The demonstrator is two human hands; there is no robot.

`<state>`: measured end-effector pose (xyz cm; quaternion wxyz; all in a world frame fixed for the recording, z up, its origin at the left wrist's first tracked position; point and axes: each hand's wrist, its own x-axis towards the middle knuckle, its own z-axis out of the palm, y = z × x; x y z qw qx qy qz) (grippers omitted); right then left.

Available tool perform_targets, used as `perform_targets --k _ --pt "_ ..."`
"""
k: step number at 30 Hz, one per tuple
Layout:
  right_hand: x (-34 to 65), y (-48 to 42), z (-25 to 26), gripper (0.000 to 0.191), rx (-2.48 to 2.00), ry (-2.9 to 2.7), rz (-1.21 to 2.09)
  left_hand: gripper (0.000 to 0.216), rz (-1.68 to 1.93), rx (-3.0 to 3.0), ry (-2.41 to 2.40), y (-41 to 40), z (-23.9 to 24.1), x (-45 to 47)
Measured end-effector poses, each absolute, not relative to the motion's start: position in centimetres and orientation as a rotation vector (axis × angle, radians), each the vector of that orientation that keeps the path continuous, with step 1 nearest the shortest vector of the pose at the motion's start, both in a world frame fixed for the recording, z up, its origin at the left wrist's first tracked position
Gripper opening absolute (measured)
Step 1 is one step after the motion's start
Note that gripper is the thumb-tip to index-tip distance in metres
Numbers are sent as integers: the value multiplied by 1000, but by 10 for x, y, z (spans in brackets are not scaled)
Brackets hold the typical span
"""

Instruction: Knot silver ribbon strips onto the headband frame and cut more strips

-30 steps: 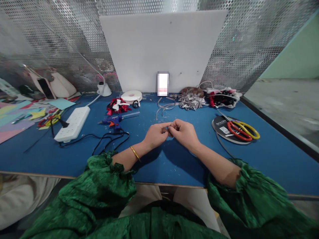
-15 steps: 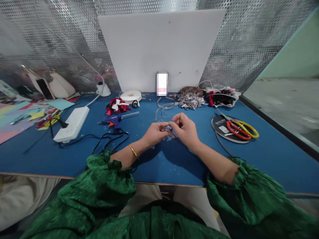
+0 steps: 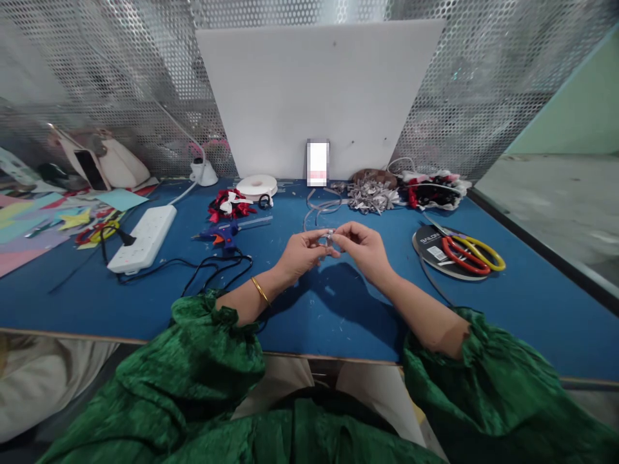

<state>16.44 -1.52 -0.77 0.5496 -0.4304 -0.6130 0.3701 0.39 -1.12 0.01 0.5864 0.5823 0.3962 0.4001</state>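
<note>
Here, a small silvery-grey ribbon-like piece (image 3: 329,236), pinched.
The left hand (image 3: 298,255) and right hand (image 3: 365,251) both grip it with their fingers above the blue worktop (image 3: 333,325).

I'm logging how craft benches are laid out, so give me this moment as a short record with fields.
Left hand: fingers pinching a small silvery piece, probably ribbon
Right hand: fingers on the same piece
Piece's exact shape: too small to tell
Beyond the hands: loose grey ribbon strips, silver ribbon pile
To the left: blue glue gun, white power strip
To the right: red-and-yellow-handled scissors on a black-labelled spool
Surface: blue tabletop
</note>
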Motion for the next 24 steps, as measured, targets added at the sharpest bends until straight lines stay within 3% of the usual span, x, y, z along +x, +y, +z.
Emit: perform_targets --k 11,18,24 --pt "160 -24 -4 20 -1043 -1770 621 48 961 1478 902 -9 -10 5" --pt "158 -24 -8 16 -1300 -1777 385 37 929 1651 840 -12 -9 6" --pt "159 -22 -11 29 -1253 -1799 440 37 952 1706 861 -8 -12 5"
